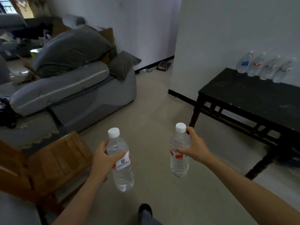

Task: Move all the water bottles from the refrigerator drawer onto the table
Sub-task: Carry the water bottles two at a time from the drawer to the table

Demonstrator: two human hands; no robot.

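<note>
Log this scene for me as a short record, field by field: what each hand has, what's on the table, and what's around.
left hand: grips a clear water bottle round its middle, white cap up
right hand: grips a second water bottle near its shoulder, white cap up
table: black, on the right, against the white wall
bottles on table: four, upright in a row along the wall side
surroundings: grey sofa on the left, wooden chair at lower left
</note>
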